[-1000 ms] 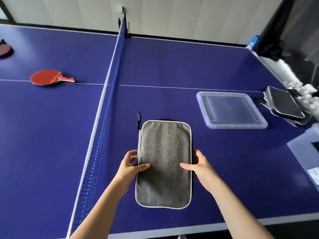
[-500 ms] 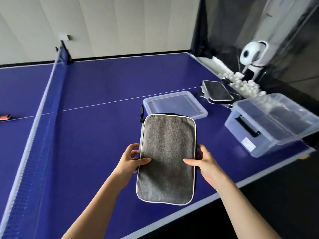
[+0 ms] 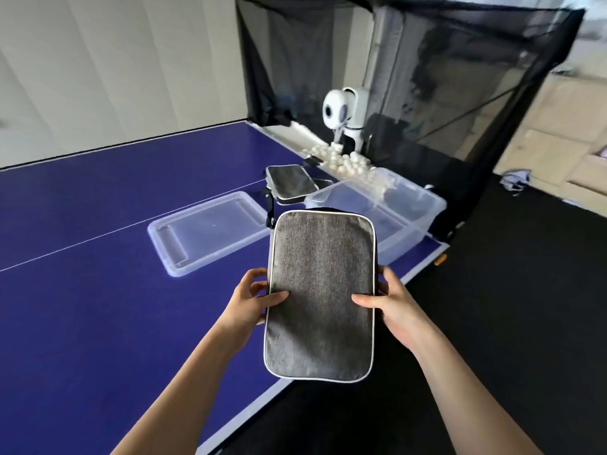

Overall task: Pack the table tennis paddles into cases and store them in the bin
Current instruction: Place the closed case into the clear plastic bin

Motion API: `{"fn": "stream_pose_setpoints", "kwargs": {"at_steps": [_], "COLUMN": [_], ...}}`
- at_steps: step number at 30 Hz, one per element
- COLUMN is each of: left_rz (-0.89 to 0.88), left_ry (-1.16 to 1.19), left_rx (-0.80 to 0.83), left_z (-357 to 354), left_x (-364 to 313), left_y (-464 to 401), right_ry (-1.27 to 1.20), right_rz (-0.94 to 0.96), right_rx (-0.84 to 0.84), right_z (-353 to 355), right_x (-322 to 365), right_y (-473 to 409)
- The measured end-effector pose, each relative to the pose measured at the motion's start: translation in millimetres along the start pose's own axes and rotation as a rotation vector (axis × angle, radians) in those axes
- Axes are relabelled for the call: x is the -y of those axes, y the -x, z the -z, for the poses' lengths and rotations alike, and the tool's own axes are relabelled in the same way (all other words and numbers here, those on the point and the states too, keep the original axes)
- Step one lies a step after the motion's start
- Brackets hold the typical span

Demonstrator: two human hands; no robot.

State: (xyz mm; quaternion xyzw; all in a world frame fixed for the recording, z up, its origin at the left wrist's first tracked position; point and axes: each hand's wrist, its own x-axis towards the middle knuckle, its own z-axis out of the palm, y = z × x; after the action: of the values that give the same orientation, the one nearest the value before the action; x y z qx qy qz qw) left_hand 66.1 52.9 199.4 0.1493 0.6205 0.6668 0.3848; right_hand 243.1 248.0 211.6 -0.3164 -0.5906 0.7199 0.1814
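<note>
A grey fabric paddle case (image 3: 322,293) with white piping is held flat in the air over the table's right corner. My left hand (image 3: 251,300) grips its left edge, thumb on top. My right hand (image 3: 394,307) grips its right edge the same way. Just beyond the case stands the clear plastic bin (image 3: 420,205), open, at the table's corner. The bin's clear lid (image 3: 203,231) lies flat on the table to the left of it. Two more dark cases (image 3: 290,182) are stacked behind the lid. No paddle shows in this view.
The blue table tennis table (image 3: 98,290) ends at a white edge close to my arms. A white ball machine (image 3: 341,116) and many white balls (image 3: 341,162) sit past the bin, in front of a black catch net (image 3: 460,77). Dark floor lies to the right.
The view has swung right, away from the table net and the red paddle. Both hands carried the grey case to the right, and it now hangs in front of the clear bin.
</note>
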Motion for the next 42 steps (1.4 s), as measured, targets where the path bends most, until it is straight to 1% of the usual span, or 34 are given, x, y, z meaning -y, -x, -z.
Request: {"fn": "stream_pose_setpoints", "kwargs": {"at_steps": [5, 10, 15, 23, 25, 29, 32, 34, 37, 40, 42], "left_rz": [0.017, 0.023, 0.015, 0.028, 0.02, 0.002, -0.004, -0.004, -0.042, -0.112, -0.157], "left_ry": [-0.029, -0.024, -0.004, 0.054, 0.066, 0.189, 0.328, 0.428, 0.537, 0.629, 0.686], "left_rx": [0.107, 0.187, 0.211, 0.165, 0.125, -0.002, -0.101, -0.183, -0.31, -0.424, -0.493], "left_z": [-49.8, -85.8, -108.2, -123.8, -127.2, -137.6, -149.2, -157.1, -171.8, -196.2, -219.2], "left_x": [-8.1, -16.2, -28.1, -52.9, -56.2, -60.0, -60.7, -59.1, -57.3, -53.3, -51.9], "left_y": [-34.2, -80.2, -143.4, -234.5, -249.3, -269.9, -283.4, -289.8, -302.6, -322.5, -334.1], "right_ry": [-0.043, -0.048, -0.013, 0.061, 0.064, 0.078, 0.068, 0.056, -0.111, -0.341, -0.41], "right_rz": [0.005, -0.006, 0.003, -0.041, -0.059, -0.076, -0.06, -0.056, -0.087, -0.143, -0.179], "right_rx": [-0.054, -0.096, -0.09, -0.015, 0.014, 0.041, 0.045, 0.019, 0.013, 0.074, 0.108], "right_z": [54.1, 93.3, 117.6, 131.2, 133.6, 134.9, 138.1, 143.4, 154.7, 157.4, 157.8], "right_x": [10.9, 21.8, 45.6, 86.6, 94.0, 105.7, 112.8, 112.2, 93.5, 78.7, 79.8], "right_y": [-9.4, -41.5, -104.9, -219.0, -239.0, -272.7, -293.3, -298.3, -306.2, -320.9, -337.6]}}
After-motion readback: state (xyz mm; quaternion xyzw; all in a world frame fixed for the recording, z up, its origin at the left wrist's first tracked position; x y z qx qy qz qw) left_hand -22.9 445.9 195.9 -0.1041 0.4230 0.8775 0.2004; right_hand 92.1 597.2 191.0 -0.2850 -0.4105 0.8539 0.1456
